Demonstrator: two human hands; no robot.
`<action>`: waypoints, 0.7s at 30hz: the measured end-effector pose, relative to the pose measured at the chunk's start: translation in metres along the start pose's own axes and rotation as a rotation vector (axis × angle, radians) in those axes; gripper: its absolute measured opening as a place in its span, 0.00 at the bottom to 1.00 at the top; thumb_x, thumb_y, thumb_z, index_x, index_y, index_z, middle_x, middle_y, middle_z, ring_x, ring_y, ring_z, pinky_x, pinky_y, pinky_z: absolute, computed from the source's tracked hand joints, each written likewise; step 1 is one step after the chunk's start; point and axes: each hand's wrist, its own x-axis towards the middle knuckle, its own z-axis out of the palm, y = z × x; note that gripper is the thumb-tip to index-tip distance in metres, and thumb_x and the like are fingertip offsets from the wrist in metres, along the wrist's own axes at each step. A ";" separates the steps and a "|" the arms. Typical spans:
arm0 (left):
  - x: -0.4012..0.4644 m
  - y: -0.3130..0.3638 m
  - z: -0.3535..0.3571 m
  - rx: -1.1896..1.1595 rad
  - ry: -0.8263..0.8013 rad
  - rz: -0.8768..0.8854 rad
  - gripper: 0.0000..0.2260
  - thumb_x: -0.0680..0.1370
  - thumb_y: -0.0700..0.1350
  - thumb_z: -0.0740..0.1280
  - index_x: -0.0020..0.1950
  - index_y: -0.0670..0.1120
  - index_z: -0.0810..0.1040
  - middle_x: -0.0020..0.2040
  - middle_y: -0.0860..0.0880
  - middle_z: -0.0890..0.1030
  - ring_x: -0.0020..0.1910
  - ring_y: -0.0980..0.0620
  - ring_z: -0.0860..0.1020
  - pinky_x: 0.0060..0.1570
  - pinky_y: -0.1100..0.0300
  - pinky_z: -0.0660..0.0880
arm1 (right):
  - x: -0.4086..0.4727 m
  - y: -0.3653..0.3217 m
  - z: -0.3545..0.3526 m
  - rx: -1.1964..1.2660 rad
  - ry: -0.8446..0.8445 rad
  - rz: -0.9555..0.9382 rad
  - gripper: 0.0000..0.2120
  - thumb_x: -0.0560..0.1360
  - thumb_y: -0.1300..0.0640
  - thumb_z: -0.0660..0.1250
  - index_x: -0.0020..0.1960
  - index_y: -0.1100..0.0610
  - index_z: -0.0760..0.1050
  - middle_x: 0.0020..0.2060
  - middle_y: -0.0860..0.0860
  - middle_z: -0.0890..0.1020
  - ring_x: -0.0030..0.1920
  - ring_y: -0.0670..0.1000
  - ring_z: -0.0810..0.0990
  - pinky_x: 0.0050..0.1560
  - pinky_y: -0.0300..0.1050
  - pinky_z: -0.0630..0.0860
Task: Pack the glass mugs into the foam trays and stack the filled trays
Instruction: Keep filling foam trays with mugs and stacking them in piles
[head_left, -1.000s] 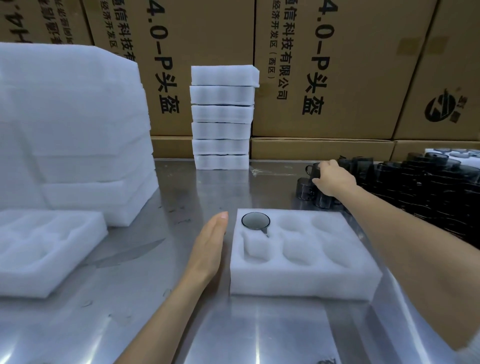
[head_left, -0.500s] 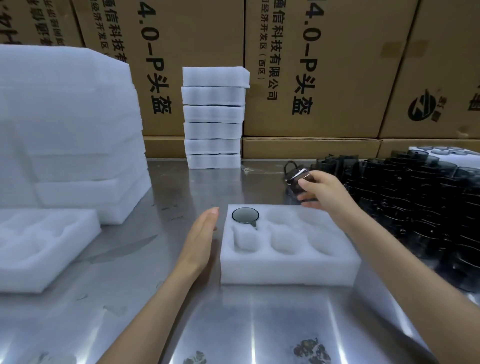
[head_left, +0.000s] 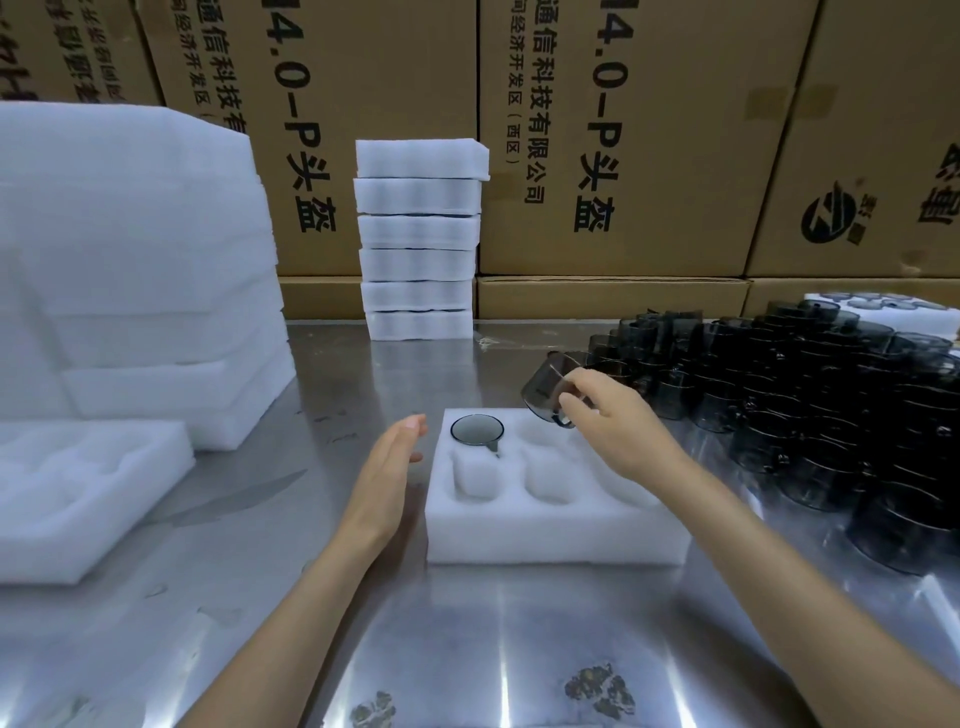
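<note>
Head view: my right hand (head_left: 621, 423) grips a tilted mug (head_left: 548, 387); left hand (head_left: 387, 470) relaxed beside tray (head_left: 545, 535). I should level it over a far pocket.

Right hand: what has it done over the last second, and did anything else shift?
The right hand took a mug from the pile and carried it, tilted, over the tray. The left hand stayed beside the tray; the mug in the pocket did too.
</note>
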 end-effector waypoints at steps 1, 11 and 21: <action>-0.001 0.000 0.000 0.007 -0.002 0.002 0.35 0.66 0.72 0.53 0.65 0.54 0.74 0.60 0.60 0.75 0.55 0.58 0.76 0.66 0.50 0.68 | -0.001 0.002 0.000 -0.079 -0.018 -0.049 0.07 0.79 0.57 0.56 0.46 0.54 0.73 0.40 0.45 0.74 0.47 0.48 0.71 0.46 0.46 0.69; -0.007 0.008 0.004 0.110 -0.043 0.093 0.13 0.74 0.63 0.53 0.49 0.71 0.76 0.53 0.71 0.75 0.58 0.63 0.73 0.60 0.60 0.69 | -0.007 0.004 -0.003 -0.379 -0.132 -0.180 0.08 0.81 0.55 0.53 0.44 0.52 0.66 0.42 0.43 0.70 0.52 0.45 0.65 0.47 0.50 0.71; -0.009 0.045 0.012 0.339 -0.140 0.417 0.18 0.76 0.59 0.58 0.66 0.61 0.69 0.62 0.72 0.68 0.63 0.71 0.66 0.56 0.81 0.60 | -0.009 0.008 -0.005 -0.211 -0.037 -0.192 0.13 0.81 0.53 0.54 0.59 0.49 0.74 0.54 0.41 0.76 0.61 0.42 0.67 0.55 0.42 0.66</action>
